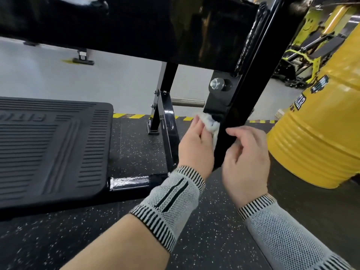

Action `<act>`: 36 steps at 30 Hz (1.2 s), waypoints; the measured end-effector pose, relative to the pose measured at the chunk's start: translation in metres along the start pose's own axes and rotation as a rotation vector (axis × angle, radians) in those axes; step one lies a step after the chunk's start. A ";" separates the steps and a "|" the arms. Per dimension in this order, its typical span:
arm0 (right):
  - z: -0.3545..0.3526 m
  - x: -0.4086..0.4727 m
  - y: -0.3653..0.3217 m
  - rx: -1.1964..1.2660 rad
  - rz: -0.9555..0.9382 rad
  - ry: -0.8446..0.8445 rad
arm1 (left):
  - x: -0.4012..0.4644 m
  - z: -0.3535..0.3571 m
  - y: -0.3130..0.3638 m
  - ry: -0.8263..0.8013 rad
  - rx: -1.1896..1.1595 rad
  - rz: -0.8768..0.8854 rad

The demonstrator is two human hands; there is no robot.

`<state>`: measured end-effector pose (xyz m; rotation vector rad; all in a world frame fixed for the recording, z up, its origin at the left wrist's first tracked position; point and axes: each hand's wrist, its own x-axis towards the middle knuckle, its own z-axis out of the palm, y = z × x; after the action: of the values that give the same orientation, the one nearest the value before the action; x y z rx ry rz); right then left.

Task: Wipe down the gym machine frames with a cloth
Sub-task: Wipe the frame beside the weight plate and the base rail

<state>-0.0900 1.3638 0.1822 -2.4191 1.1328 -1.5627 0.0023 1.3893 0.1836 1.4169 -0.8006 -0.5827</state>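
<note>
A glossy black upright post (247, 90) of the gym machine frame runs down the middle right, joined above to a wide black cross beam (136, 30). My left hand (194, 147) holds a small white cloth (211, 124) and presses it against the left face of the post, just below a bolted bracket (219, 84). My right hand (247, 162) hovers close to the post's right side with fingers loosely curled, holding nothing. Both wrists wear grey knit bands with black-and-white striped edges.
A ribbed black foot platform (52, 145) lies at left on speckled rubber flooring (214, 221). A yellow steel drum (321, 133) stands close at right. A slanted black brace (167, 121) and a chrome peg (188, 102) sit behind the post. Yellow-black hazard tape (128, 115) edges the mat.
</note>
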 end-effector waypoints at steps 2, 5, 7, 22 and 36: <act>-0.001 -0.005 0.004 -0.006 -0.058 -0.033 | 0.007 0.000 0.019 0.006 -0.041 0.084; -0.003 -0.010 0.007 -0.044 -0.129 -0.080 | 0.015 0.004 0.004 0.024 -0.057 0.100; -0.004 -0.013 0.007 -0.100 -0.193 -0.113 | 0.009 0.004 -0.023 0.016 -0.061 0.002; -0.003 -0.042 0.025 -0.257 -0.333 -0.272 | -0.012 -0.001 -0.072 -0.066 0.006 -0.030; 0.003 -0.045 0.022 -0.267 -0.439 -0.255 | -0.012 -0.012 -0.111 -0.141 0.134 -0.075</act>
<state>-0.1103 1.3733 0.1371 -3.1033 0.8510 -1.1877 0.0164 1.3961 0.0725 1.5464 -0.9155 -0.7029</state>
